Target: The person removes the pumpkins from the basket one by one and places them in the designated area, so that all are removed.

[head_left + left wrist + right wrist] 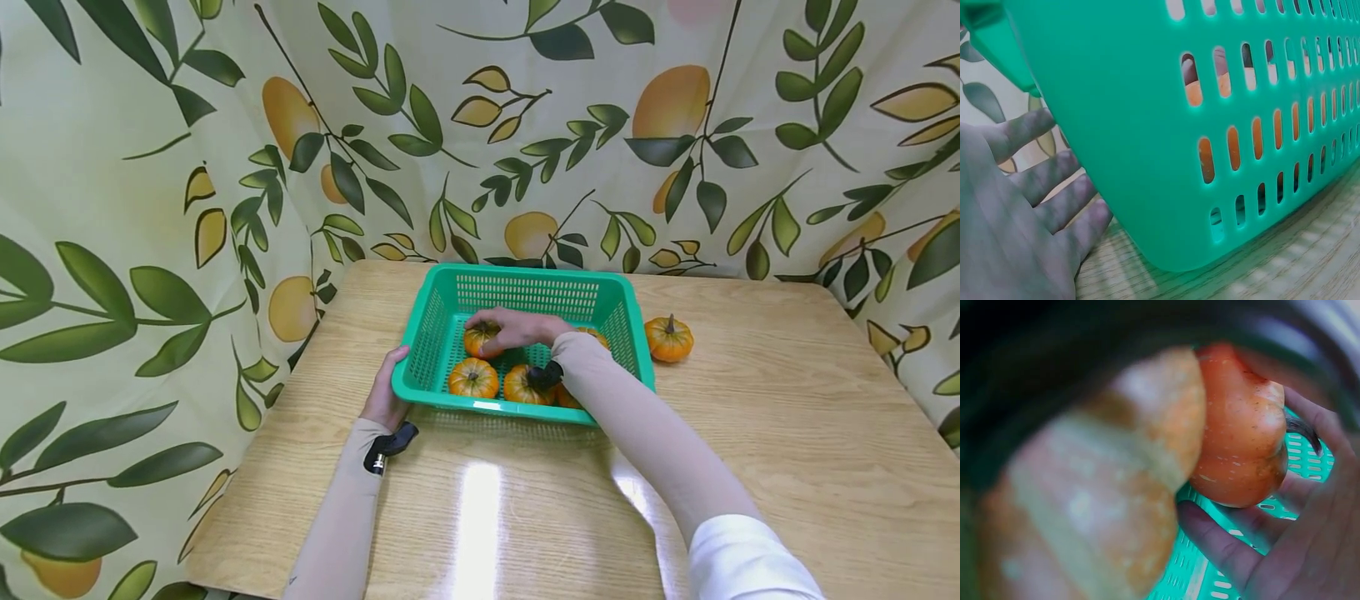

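While the left hand [386, 392] rests flat against the green basket [427, 333] so it stays put on the bench [750, 433], the right hand [517, 327] curls around a small pumpkin [478, 337] inside it.

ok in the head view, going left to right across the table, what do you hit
left hand on the basket's corner → green basket, with the right hand inside it gripping a pumpkin → lone pumpkin on the table
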`<state>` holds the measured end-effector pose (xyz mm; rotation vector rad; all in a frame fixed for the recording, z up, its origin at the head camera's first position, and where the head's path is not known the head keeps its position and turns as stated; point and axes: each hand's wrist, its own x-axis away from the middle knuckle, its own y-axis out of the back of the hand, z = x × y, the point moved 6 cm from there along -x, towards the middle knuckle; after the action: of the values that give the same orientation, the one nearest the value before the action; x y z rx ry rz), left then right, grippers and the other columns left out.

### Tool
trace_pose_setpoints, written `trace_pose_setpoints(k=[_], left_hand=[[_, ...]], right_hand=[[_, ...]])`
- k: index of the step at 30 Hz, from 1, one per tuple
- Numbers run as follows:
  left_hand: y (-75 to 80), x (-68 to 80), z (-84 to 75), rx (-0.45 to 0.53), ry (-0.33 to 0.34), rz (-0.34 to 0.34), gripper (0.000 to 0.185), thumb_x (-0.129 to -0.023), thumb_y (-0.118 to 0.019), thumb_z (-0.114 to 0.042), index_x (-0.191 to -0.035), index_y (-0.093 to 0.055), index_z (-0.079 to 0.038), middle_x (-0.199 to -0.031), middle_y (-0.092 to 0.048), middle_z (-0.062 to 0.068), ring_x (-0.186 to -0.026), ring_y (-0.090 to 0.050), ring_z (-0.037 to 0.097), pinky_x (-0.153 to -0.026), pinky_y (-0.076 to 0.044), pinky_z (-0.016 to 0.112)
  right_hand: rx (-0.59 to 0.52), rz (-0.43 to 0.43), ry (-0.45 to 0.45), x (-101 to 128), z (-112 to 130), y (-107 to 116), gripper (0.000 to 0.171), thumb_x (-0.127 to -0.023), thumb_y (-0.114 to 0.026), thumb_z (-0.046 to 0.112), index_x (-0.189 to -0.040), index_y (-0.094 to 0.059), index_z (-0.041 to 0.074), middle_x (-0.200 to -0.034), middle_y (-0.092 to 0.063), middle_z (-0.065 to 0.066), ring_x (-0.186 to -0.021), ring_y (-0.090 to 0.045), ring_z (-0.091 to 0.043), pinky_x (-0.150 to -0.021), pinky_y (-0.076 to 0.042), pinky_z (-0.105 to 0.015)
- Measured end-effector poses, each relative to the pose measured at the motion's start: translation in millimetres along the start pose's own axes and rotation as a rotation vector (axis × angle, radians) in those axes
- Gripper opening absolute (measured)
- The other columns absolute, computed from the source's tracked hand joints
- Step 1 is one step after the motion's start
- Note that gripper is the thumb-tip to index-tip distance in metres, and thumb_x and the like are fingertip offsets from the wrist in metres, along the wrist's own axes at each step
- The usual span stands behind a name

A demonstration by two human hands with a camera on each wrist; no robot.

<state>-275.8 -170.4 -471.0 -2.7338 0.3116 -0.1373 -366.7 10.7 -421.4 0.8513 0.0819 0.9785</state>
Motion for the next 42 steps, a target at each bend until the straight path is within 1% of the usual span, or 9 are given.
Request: trace_pose_setpoints(k=[6,10,13,17,21,26,31,38,42], left_hand=[[0.1,-1.5,1.6,0.005,0.005,0.005,0.061,-0.095,-0.037,-0.043,-0.149,-0.028,-0.016,-0.146,-0.033,0.009,-0.127,-0.034,0.021,-0.107,-0.027,0.032],[1.5,-1.4,1.8,-0.002,0.005,-0.006,0.063,-0.094,-0.04,-0.046,-0.148,-0.029,-0.014,-0.144,-0.035,0.009,-0.125,-0.036,0.021,-0.106,-0.028,0.032],[1.3,-0.7,2.6,0.005,0.002,0.003,0.065,-0.094,-0.041,-0.047,-0.148,-0.029,-0.014,-0.147,-0.032,0.011,-0.127,-0.035,0.021,-0.106,-0.027,0.032],[0.1,0.5,5.0,0.002,0.001,0.025,0.064,-0.095,-0.04,-0.047,-0.149,-0.027,-0.015,-0.15,-0.028,0.013,-0.129,-0.033,0.022,-0.107,-0.028,0.032],[1.3,1.4,6.4,0.003,-0.002,0.015,0.063,-0.095,-0.038,-0.046,-0.149,-0.027,-0.015,-0.149,-0.029,0.013,-0.128,-0.035,0.022,-0.106,-0.03,0.032],[1.4,-0.4,4.4,0.004,-0.009,0.021,0.063,-0.095,-0.039,-0.046,-0.149,-0.027,-0.017,-0.151,-0.029,0.012,-0.132,-0.032,0.025,-0.108,-0.028,0.034],[2.5,-0.8,2.1,-0.009,-0.007,0.01,0.064,-0.094,-0.041,-0.048,-0.149,-0.029,-0.018,-0.151,-0.03,0.012,-0.132,-0.033,0.025,-0.107,-0.028,0.034],[4.1,1.2,1.8,-0.041,0.005,-0.008,0.063,-0.094,-0.041,-0.049,-0.148,-0.031,-0.018,-0.148,-0.033,0.009,-0.128,-0.036,0.021,-0.107,-0.028,0.033],[3.8,1.9,2.2,-0.047,0.012,-0.001,0.063,-0.094,-0.04,-0.049,-0.148,-0.031,-0.019,-0.15,-0.033,0.01,-0.131,-0.036,0.023,-0.108,-0.027,0.036]], right_hand=[[0.009,0.007,-0.004,1,1,-1,0.06,-0.09,-0.064,0.025,-0.144,-0.04,0.014,-0.15,-0.034,-0.009,-0.137,-0.03,-0.028,-0.113,-0.027,-0.049],[0.039,0.008,-0.028,1,4,-3,0.062,-0.089,-0.065,0.027,-0.145,-0.04,0.017,-0.151,-0.03,-0.011,-0.137,-0.027,-0.029,-0.113,-0.026,-0.051],[0.068,0.006,-0.061,0,3,-5,0.063,-0.089,-0.065,0.03,-0.145,-0.039,0.021,-0.15,-0.029,-0.012,-0.136,-0.026,-0.028,-0.112,-0.027,-0.052],[0.13,-0.005,-0.105,0,0,-7,0.063,-0.088,-0.064,0.036,-0.145,-0.039,0.024,-0.149,-0.032,-0.011,-0.135,-0.029,-0.027,-0.111,-0.029,-0.05],[0.179,-0.027,-0.103,4,1,-3,0.064,-0.087,-0.063,0.038,-0.145,-0.041,0.022,-0.146,-0.038,-0.011,-0.132,-0.036,-0.027,-0.109,-0.033,-0.047],[0.139,-0.065,-0.079,13,3,7,0.064,-0.087,-0.063,0.036,-0.144,-0.041,0.017,-0.143,-0.042,-0.011,-0.129,-0.04,-0.028,-0.109,-0.035,-0.046],[0.148,-0.063,-0.039,16,3,12,0.062,-0.088,-0.063,0.035,-0.142,-0.043,0.015,-0.141,-0.045,-0.01,-0.127,-0.042,-0.027,-0.109,-0.035,-0.046],[0.097,-0.082,-0.058,24,1,20,0.068,-0.084,-0.071,0.035,-0.143,-0.042,0.016,-0.138,-0.046,-0.006,-0.123,-0.044,-0.024,-0.105,-0.038,-0.043],[0.104,-0.099,-0.023,26,3,23,0.069,-0.082,-0.074,0.035,-0.141,-0.042,0.019,-0.137,-0.046,-0.006,-0.121,-0.046,-0.023,-0.104,-0.039,-0.042]])
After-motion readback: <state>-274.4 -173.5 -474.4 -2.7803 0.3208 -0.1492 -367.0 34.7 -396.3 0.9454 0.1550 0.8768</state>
